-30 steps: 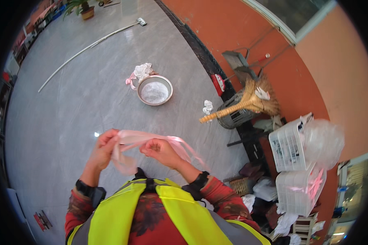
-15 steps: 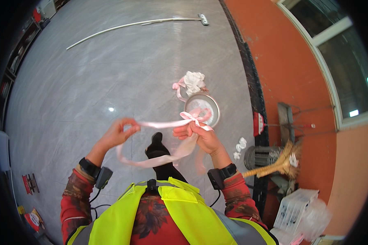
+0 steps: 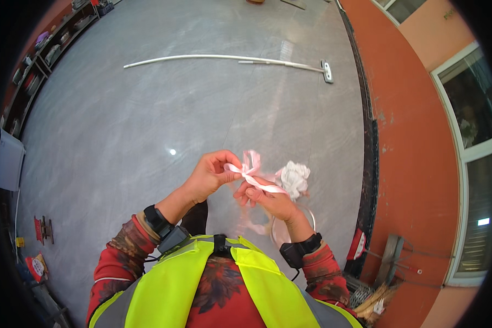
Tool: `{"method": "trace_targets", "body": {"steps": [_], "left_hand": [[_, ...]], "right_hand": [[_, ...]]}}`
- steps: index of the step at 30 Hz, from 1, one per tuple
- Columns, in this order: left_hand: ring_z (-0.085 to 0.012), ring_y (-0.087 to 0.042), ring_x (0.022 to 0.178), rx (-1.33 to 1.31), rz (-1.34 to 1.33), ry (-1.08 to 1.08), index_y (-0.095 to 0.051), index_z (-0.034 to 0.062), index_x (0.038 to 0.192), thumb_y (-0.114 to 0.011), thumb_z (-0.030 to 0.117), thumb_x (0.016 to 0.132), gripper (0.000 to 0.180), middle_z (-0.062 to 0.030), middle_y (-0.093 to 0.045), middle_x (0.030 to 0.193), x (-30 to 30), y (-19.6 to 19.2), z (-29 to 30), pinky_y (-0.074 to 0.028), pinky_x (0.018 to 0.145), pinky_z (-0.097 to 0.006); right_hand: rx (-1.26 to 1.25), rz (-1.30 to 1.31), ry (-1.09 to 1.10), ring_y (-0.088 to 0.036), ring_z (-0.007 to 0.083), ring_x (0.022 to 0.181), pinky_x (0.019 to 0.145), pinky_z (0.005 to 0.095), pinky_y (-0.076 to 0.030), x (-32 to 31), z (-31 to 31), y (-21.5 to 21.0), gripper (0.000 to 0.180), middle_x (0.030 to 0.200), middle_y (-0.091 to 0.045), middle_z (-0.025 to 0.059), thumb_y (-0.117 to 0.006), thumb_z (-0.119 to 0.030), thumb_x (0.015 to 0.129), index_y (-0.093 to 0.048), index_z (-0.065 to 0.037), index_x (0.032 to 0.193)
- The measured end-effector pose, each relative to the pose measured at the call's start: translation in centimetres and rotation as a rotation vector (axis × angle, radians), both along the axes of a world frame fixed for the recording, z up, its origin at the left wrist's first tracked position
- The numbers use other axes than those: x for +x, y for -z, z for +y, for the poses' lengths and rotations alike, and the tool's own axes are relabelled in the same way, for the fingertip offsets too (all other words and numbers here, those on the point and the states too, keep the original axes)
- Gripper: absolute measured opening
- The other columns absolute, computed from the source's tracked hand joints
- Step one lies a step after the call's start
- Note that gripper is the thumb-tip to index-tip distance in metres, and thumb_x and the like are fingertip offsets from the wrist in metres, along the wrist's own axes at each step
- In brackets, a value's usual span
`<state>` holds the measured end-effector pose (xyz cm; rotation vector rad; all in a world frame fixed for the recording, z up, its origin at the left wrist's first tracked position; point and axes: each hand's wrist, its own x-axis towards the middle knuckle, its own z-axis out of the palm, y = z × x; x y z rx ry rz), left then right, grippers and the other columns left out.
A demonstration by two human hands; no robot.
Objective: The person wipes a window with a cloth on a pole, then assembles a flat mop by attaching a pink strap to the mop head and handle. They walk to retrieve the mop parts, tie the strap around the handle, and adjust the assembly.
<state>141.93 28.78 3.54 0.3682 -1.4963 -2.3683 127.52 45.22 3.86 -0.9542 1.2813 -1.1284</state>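
Observation:
A pink ribbon [image 3: 251, 158] with loops rising from a gathered knot is held up in front of me in both hands. My left hand [image 3: 210, 174] pinches it at the left side of the knot. Below and right of the knot, my right hand [image 3: 270, 199] has its thumb and fingers closed on a strand that runs over the knuckles. Blurred loose ribbon hangs beneath the hands. A round metal basin [image 3: 310, 215] stands on the floor, partly hidden by my right wrist. Beyond it lies a crumpled white cloth [image 3: 295, 179], with some pink showing at its left side.
A long-handled squeegee or mop [image 3: 202, 57] lies across the far floor. Shelves [image 3: 41, 64] and a pale bin [image 3: 9, 161] line the left. At right, along the orange wall [image 3: 404, 180], are a red-and-white scoop [image 3: 357, 245] and a straw broom [image 3: 373, 305].
My left hand has moved right, from the ribbon's stretched tail to the knot beside my right hand. The view has shifted, so the basin and cloth appear lower and farther right.

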Motion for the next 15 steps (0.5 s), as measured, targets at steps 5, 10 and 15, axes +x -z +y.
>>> {"method": "trace_targets", "body": {"steps": [5, 10, 15], "left_hand": [[-0.0139, -0.059, 0.089, -0.034, 0.171, -0.248, -0.061, 0.0055, 0.085, -0.069, -0.004, 0.082, 0.013, -0.0025, -0.059, 0.095, -11.1, 0.0, -16.5, -0.048, 0.082, -0.028], [-0.0151, -0.06, 0.09, 0.046, 0.208, -0.149, -0.06, 0.0056, 0.085, -0.07, -0.005, 0.08, 0.016, -0.0035, -0.061, 0.098, -23.4, -2.1, -29.8, -0.049, 0.083, -0.028], [-0.0163, -0.062, 0.089, 0.191, 0.198, 0.031, -0.06, 0.0031, 0.091, -0.067, -0.008, 0.081, 0.017, -0.0073, -0.063, 0.1, -36.4, -2.3, -37.3, -0.05, 0.082, -0.029]], "right_hand": [[-0.099, -0.302, 0.462, -0.062, 0.015, 0.091, 0.081, 0.0292, -0.048, -9.1, -12.2, 4.3, 0.046, 0.107, -0.066, 0.0077, -0.035, -0.038, 0.104, -0.059, -0.002, 0.119], [0.064, 0.284, 0.255, -0.06, 0.0133, 0.094, 0.088, 0.0297, -0.046, -20.7, -20.2, 3.2, 0.027, 0.105, -0.067, 0.0032, -0.05, -0.021, 0.099, -0.065, -0.002, 0.111], [-0.131, 0.292, 0.697, -0.059, 0.011, 0.094, 0.086, 0.0274, -0.046, -31.6, -28.5, 0.0, 0.015, 0.099, -0.066, 0.0018, -0.058, -0.007, 0.094, -0.066, 0.0, 0.105]]}}
